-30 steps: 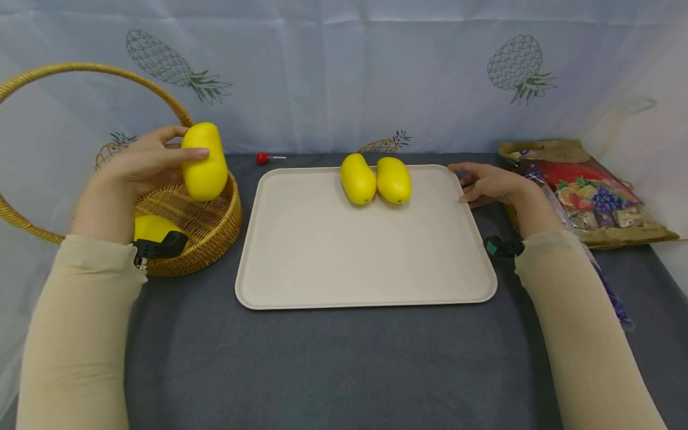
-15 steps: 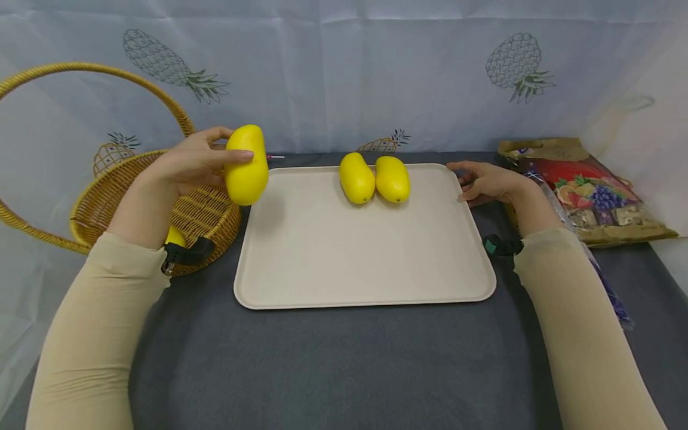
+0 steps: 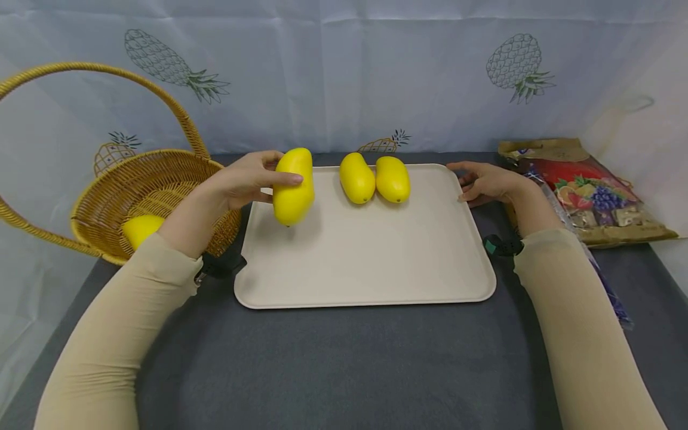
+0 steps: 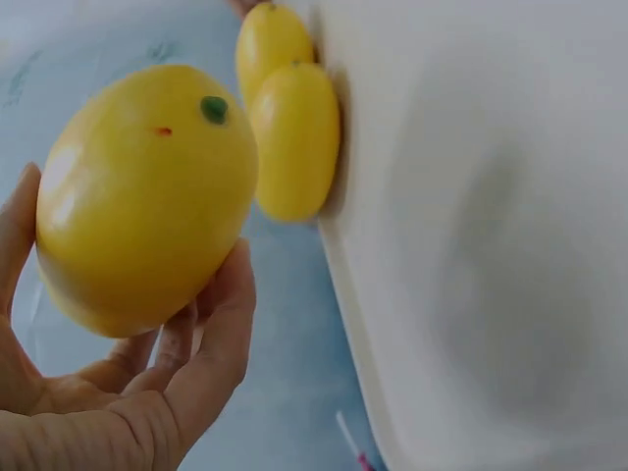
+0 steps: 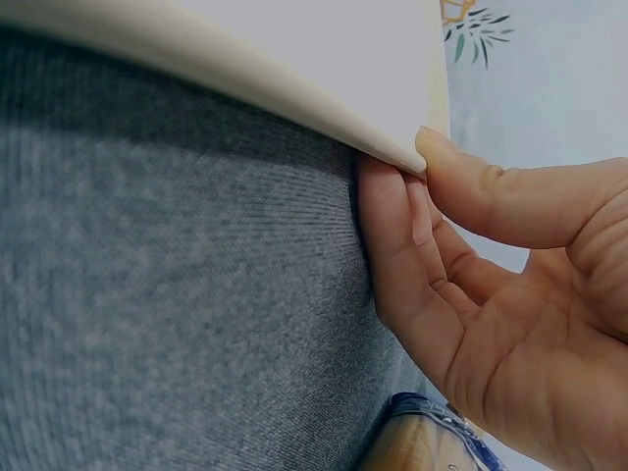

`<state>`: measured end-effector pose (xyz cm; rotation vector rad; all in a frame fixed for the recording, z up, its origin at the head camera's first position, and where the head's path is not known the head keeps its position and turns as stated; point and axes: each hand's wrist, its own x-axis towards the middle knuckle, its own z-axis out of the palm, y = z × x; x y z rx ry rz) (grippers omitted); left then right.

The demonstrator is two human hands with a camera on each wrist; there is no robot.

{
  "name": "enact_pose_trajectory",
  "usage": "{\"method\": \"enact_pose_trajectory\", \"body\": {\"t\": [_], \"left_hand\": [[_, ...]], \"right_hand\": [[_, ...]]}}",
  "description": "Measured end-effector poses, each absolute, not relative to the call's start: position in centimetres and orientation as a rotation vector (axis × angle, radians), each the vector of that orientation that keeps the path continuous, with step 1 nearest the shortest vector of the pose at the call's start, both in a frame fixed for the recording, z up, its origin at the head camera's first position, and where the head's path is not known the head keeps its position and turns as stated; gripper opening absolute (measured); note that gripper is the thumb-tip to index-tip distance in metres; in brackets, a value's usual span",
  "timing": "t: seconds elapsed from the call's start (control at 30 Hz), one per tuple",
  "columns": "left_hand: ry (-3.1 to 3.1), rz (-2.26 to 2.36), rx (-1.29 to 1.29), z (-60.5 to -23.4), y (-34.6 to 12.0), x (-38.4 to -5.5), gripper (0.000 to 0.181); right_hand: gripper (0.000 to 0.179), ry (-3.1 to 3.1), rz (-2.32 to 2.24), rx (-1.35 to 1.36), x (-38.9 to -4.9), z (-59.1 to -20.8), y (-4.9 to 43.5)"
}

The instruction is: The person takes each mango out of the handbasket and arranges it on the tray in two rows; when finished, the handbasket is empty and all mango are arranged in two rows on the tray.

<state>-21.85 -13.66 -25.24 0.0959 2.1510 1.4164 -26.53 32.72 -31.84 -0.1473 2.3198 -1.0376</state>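
Observation:
My left hand (image 3: 248, 181) grips a yellow mango (image 3: 293, 188) between thumb and fingers, above the left part of a cream tray (image 3: 365, 257). In the left wrist view this mango (image 4: 147, 201) shows a green spot and a small red mark. Two more mangoes, one on the left (image 3: 357, 178) and one on the right (image 3: 393, 179), lie side by side at the tray's back edge. My right hand (image 3: 486, 182) pinches the tray's back right corner; in the right wrist view the thumb is on the rim and fingers reach beneath it.
A wicker basket (image 3: 156, 170) with a tall handle stands at the left, holding another yellow mango (image 3: 142, 229). Food packages, including a red and gold bag (image 3: 596, 194), lie at the right. A lollipop (image 4: 355, 446) lies behind the tray. A pineapple-print curtain (image 3: 349, 71) hangs at the back.
My left hand has carried the mango rightward from above the basket to over the tray, and lowered it somewhat. The right hand has stayed at the tray corner.

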Motion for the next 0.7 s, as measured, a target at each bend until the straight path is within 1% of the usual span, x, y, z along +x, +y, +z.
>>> {"method": "enact_pose_trajectory", "body": {"t": [0.23,0.47,0.6,0.7], "left_hand": [[2.113,1.441,0.080,-26.0,-10.5,-20.9,0.064],[2.056,1.459,0.113,-26.5,-7.8,-20.1,0.071],[2.026,1.483,0.120,-27.3,-6.3,-19.9,0.066],[2.012,1.479,0.103,-27.9,-5.1,-19.7,0.065]], "right_hand": [[0.085,2.320,-1.043,-0.163,-26.3,-31.8,32.8],[0.083,2.325,-1.038,-0.147,-26.4,-31.8,32.7],[0.083,2.324,-1.037,-0.151,-26.4,-31.8,32.6],[0.082,2.327,-1.032,-0.154,-26.4,-31.8,32.6]]}}
